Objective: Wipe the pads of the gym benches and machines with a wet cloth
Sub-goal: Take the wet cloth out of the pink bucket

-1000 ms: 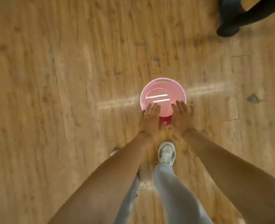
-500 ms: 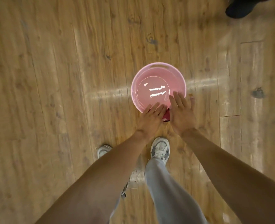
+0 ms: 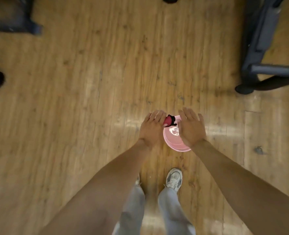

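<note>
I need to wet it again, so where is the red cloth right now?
In the head view the red cloth sits just right of centre, held by the left hand above the far rim of the pink basin, beside the right hand.

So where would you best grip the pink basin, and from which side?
By the rim, at opposite sides, one hand each, coming from above. The basin is round, open-topped and appears to hold water, so a level two-sided hold seems safest. The left hand holds the cloth; the right hand is free.

Basin [image 3: 174, 146] on floor [image 3: 89, 99] ahead of shoes [image 3: 174, 179]; cloth [image 3: 169, 120] above it; machine frame [image 3: 262, 48] far right
</note>
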The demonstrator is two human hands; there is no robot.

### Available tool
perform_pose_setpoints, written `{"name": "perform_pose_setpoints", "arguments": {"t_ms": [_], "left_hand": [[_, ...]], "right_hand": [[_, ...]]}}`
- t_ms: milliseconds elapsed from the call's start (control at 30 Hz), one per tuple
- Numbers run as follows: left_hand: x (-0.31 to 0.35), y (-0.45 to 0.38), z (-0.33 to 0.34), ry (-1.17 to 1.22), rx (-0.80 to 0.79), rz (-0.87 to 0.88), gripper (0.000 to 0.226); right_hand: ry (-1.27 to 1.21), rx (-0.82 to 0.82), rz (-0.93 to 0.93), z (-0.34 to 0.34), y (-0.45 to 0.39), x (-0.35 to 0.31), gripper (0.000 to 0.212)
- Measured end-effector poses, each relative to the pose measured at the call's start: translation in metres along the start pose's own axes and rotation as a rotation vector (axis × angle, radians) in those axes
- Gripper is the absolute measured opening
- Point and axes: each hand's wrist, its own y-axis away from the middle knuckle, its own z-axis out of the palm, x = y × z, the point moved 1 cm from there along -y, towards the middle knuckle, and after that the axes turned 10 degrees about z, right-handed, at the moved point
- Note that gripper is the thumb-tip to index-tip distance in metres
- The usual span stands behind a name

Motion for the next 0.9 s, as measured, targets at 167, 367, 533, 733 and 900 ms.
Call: {"name": "perform_pose_setpoints", "arguments": {"t_ms": [167, 367, 533, 733, 900], "left_hand": [[-0.053, 0.049, -0.138, -0.034, 0.121, -0.160, 0.057], [-0.123, 0.132, -0.279, -0.008, 0.241, -0.379, 0.058], [-0.210, 0.204, -0.349, -0.037, 0.334, -0.542, 0.058], [-0.339, 0.285, -0.407, -0.023, 0.385, -0.667, 0.057], [-0.437, 0.348, -0.444, -0.042, 0.411, -0.772, 0.057]], "right_hand": [[-0.050, 0.089, -0.124, -0.131, 0.001, -0.082, 0.048], [-0.061, 0.113, -0.304, -0.251, 0.014, -0.203, 0.045], [0.004, 0.185, -0.474, -0.320, 0.023, -0.329, 0.044], [0.034, 0.261, -0.606, -0.380, 0.018, -0.504, 0.035], [0.045, 0.289, -0.682, -0.420, 0.016, -0.632, 0.039]]}}
